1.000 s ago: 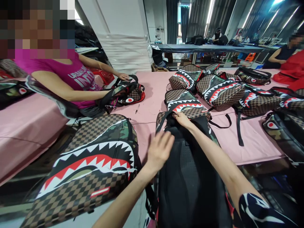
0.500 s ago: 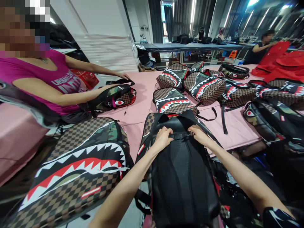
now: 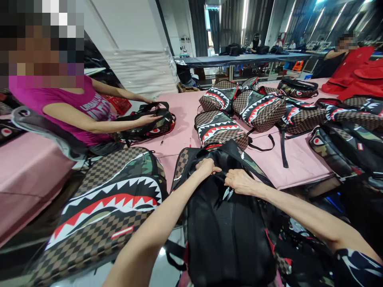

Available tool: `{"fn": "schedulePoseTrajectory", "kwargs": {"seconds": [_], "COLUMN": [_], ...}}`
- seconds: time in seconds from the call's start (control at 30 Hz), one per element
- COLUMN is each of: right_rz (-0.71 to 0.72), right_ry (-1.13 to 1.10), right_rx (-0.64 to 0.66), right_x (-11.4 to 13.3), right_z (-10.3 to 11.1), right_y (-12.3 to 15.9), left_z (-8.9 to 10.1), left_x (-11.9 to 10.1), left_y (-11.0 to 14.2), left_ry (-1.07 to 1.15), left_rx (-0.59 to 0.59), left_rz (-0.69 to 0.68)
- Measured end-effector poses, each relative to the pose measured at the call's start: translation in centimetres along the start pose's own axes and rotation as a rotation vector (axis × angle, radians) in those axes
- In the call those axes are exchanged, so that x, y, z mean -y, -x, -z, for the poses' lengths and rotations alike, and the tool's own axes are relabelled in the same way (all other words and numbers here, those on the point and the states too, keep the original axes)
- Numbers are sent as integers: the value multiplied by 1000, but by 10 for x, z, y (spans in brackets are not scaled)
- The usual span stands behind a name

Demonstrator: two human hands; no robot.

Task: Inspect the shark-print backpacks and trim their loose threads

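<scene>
A black backpack (image 3: 230, 239) lies before me, its padded back panel facing up and its top end on the pink table. At its upper part, my left hand (image 3: 206, 167) is closed on a fold of the black fabric. Close beside it on the right, my right hand (image 3: 241, 182) is closed around a pair of thread snips (image 3: 228, 193), with the blades pointing down toward the panel. The right fingertips also meet the black fabric near the left hand. What exactly the fingers pinch is hidden.
A checkered shark-mouth backpack (image 3: 104, 211) lies at left. Several similar backpacks (image 3: 220, 129) cover the pink table (image 3: 179, 119) ahead and right. At far left, a co-worker in a magenta shirt (image 3: 86, 107) handles another bag (image 3: 149, 125). Red bags (image 3: 353, 75) lie at back right.
My right hand has moved left and down, close to my left hand, and the snips' blades now show. The black fabric has bunched up. The co-worker's near hand has shifted onto their bag.
</scene>
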State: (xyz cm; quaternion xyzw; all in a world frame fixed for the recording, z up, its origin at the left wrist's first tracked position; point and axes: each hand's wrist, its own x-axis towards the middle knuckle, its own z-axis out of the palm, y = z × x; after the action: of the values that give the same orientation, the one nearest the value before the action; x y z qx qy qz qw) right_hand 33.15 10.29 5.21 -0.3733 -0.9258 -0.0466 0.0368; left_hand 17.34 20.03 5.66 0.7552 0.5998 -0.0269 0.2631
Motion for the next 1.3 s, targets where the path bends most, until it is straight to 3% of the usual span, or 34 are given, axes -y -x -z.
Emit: {"fn": "schedulePoseTrajectory", "kwargs": {"seconds": [0.17, 0.33, 0.57, 0.77, 0.87, 1.0, 1.1, 1.17, 1.3], "right_rz": [41, -20, -85, -153, -189, -301, -481, -524, -530], "right_ry": [-1, -33, -178, -235, -378, -504, -322, -241, -219], "right_rx": [-95, -140, -91, -80, -102, -99, 150, 315, 406], "right_x": [8, 15, 31, 42, 38, 30, 23, 18, 11], "right_z": [1, -8, -42, -58, -48, -22, -9, -7, -11], "right_y": [20, 50, 90, 111, 101, 67, 39, 26, 16], "left_z": [-12, -32, -101, -152, -156, -147, -140, -138, -139], "left_x": [-4, 14, 29, 48, 50, 45, 43, 43, 45], "left_y": [13, 51, 108, 128, 128, 124, 123, 122, 121], "left_ry": [76, 184, 29, 35, 34, 17, 16, 18, 47], "left_rx": [-76, -87, -335, -430, -466, -499, -502, -497, -490], "left_rz": [-2, -129, -432, -573, -580, -618, -613, -606, -615]}}
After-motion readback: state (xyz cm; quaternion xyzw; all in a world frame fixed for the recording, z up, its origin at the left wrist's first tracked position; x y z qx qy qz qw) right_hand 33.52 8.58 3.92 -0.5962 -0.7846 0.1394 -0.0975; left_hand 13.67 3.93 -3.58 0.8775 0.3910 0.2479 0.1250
